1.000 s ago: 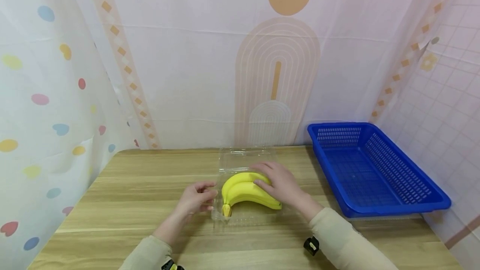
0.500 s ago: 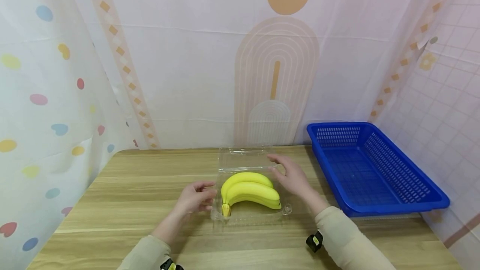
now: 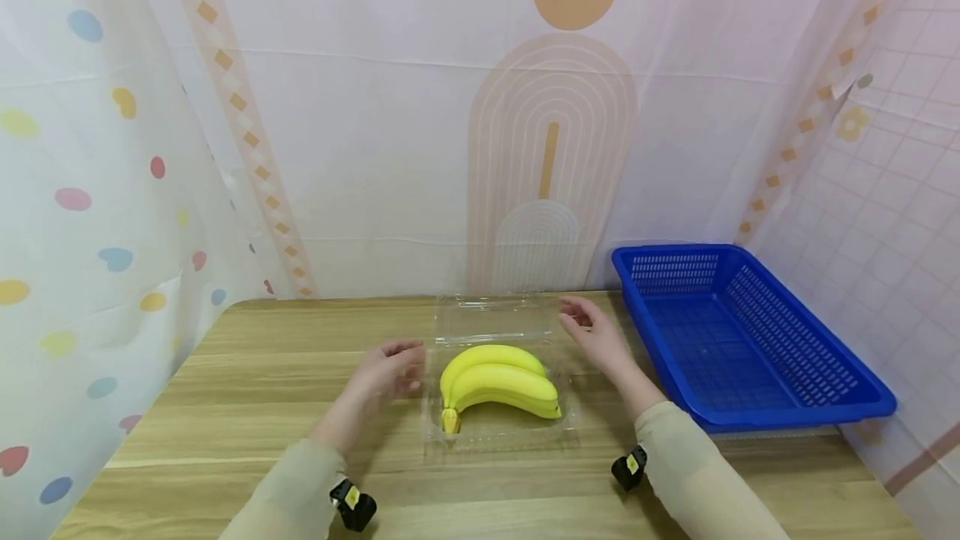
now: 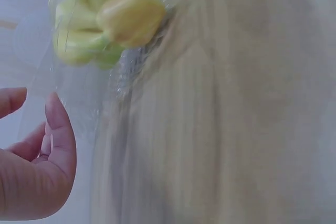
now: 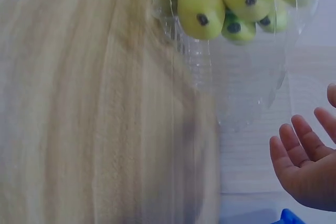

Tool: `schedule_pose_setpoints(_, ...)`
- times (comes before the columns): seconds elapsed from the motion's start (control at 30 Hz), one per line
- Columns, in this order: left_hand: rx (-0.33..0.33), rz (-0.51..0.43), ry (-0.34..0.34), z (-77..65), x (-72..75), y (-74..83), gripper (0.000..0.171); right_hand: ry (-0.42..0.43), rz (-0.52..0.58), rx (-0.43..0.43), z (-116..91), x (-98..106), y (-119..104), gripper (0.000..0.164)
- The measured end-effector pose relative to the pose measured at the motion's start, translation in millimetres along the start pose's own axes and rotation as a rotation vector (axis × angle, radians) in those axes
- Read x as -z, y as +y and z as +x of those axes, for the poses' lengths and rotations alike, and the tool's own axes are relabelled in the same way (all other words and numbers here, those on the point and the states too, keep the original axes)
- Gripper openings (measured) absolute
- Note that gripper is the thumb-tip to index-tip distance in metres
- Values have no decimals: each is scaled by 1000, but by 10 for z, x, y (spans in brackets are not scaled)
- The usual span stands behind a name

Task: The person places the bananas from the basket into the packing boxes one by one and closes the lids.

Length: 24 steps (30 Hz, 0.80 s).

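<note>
A bunch of yellow bananas [image 3: 498, 382] lies in a clear plastic clamshell box [image 3: 502, 442], its stem toward the near left corner. The box's lid [image 3: 493, 319] is folded back, away from the person. Beside the box's left edge is my left hand [image 3: 388, 369], fingers loosely bent around nothing. My right hand [image 3: 597, 338] hovers off the lid's right side with fingers spread and holding nothing. In the right wrist view, dark banana tips [image 5: 202, 19] show through the plastic, apart from the fingers. The left wrist view shows the banana stem [image 4: 131, 18] above the thumb.
A blue slotted plastic basket [image 3: 720, 422] stands at the right of the wooden table [image 3: 300, 365], close to the right hand and forearm. A patterned curtain [image 3: 375, 148] hangs behind the table's far edge and along both sides.
My right hand has let go of the bananas and moved right and back, past the lid's side. The left hand has shifted slightly back and left. The bananas stay in the box.
</note>
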<state>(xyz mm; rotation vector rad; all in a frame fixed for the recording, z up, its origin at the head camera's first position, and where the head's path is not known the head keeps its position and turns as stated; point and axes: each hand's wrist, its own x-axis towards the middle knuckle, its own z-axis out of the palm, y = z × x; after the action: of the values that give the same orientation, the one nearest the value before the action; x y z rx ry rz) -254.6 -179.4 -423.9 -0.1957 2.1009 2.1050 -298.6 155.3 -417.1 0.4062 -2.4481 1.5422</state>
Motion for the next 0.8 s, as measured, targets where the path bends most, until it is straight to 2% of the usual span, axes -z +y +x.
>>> schedule_pose_setpoints(0.17,23,-16,-23,149,44,47,49,25,27,-84,51,14,44,37)
schedule_pose_setpoints(0.47,39,-41,-19,341,75,102,56,3,165,-242,125,15,134,44)
schedule_pose_setpoints(0.8,70,-33,-3,504,68,122,65,-32,330,-342,204,-47,206,49)
